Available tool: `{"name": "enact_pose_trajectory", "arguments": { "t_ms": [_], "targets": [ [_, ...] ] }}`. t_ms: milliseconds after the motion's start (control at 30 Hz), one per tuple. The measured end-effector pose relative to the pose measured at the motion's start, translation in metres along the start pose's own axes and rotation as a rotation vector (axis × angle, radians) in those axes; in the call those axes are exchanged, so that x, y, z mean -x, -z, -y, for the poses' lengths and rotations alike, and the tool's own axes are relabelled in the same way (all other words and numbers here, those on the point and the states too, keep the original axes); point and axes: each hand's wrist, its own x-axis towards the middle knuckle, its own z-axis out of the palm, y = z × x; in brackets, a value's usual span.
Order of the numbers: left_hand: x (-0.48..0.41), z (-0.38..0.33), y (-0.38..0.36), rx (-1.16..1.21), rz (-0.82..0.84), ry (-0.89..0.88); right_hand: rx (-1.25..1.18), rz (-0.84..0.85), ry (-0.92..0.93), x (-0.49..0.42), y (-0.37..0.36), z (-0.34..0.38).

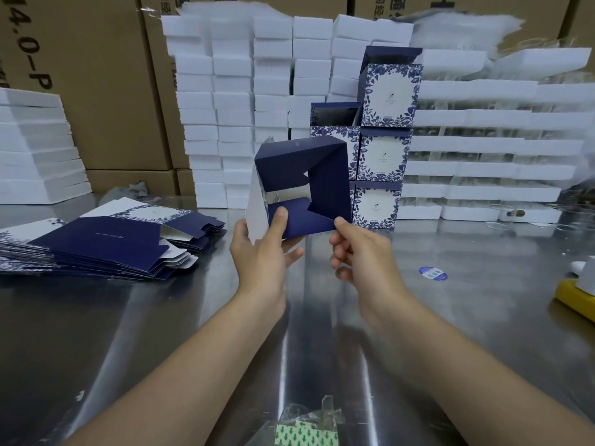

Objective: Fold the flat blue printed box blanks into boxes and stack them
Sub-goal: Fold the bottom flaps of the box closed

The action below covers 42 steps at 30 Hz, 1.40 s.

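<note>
Nearest, a scrap w/ green arrows lies at the table edge. Above mid-table the left hand grips the half-folded box at its lower left, thumb on a bottom flap; the right hand pinches the lower right corner. Thin card, prob. light, stiff across panels but dents easily, so hold by corners & press flaps near the folds. Bare steel under the hands gives room. Flat blanks sit left, finished boxes are stacked just behind, foam blocks beyond.
</note>
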Motion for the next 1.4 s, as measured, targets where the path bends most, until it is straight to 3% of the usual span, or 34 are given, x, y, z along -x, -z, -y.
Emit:
{"name": "enact_pose_trajectory", "arguments": {
  "t_ms": [467, 567, 667, 767, 1033, 1200, 1400],
  "targets": [
    [0.001, 0.001, -0.001, -0.142, 0.094, 0.041, 0.001, -0.047, 0.027, -0.001, 0.001, 0.001],
    [0.003, 0.002, -0.003, -0.214, 0.13, 0.128, -0.017, -0.071, 0.017, -0.001, 0.001, 0.0],
    [0.008, 0.004, -0.006, -0.334, 0.255, 0.265, -0.032, -0.068, -0.009, -0.001, 0.001, 0.002],
    [0.015, 0.007, -0.01, -0.359, 0.353, 0.26, 0.006, -0.022, -0.032, 0.001, -0.001, 0.003],
    [0.01, 0.005, -0.007, -0.337, 0.291, 0.25, 0.013, 0.025, -0.068, 0.004, -0.001, 0.007],
    [0.012, 0.008, -0.009, -0.383, 0.322, 0.239, -0.038, -0.071, -0.042, 0.003, 0.0, 0.006],
    [0.007, 0.004, -0.009, -0.299, 0.199, 0.242, -0.077, -0.108, -0.044, -0.002, 0.002, 0.006]
  ]
}}
